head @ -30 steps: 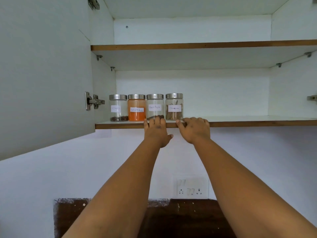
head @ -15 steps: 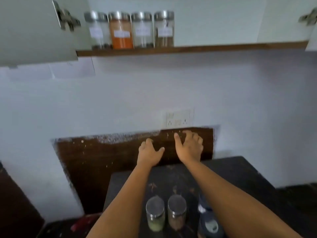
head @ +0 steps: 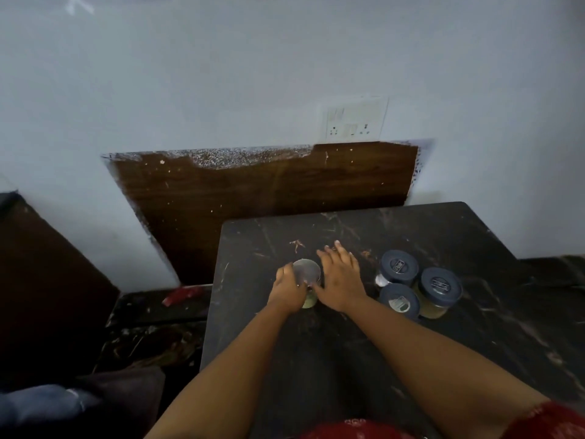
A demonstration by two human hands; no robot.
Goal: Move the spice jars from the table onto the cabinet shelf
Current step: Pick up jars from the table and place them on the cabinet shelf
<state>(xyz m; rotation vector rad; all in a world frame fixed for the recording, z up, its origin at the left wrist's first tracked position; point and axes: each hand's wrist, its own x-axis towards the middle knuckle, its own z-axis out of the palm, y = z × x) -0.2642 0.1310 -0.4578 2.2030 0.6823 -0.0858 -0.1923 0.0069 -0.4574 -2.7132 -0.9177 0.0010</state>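
Observation:
A glass spice jar (head: 306,271) with a silver lid and pale green contents stands on the dark marbled table (head: 316,343). My left hand (head: 286,291) grips it from the left, fingers curled round its side just under the lid. My right hand (head: 341,278) lies right beside it with fingers stretched forward and spread, covering the spot to the jar's right; anything under that hand is hidden. Three jars with dark blue lids (head: 399,266) (head: 440,286) (head: 399,301) stand clustered to the right. The cabinet shelf is out of view.
Behind the table a brown wood panel (head: 253,191) leans on the white wall, with a switch and socket plate (head: 353,120) above it. Left of the table the floor is dark, with a red object (head: 182,295) lying there.
My view dropped from the cabinet shelf to the table. Both hands came down from the shelf edge; the left now grips the silver-lidded jar and the right lies beside it.

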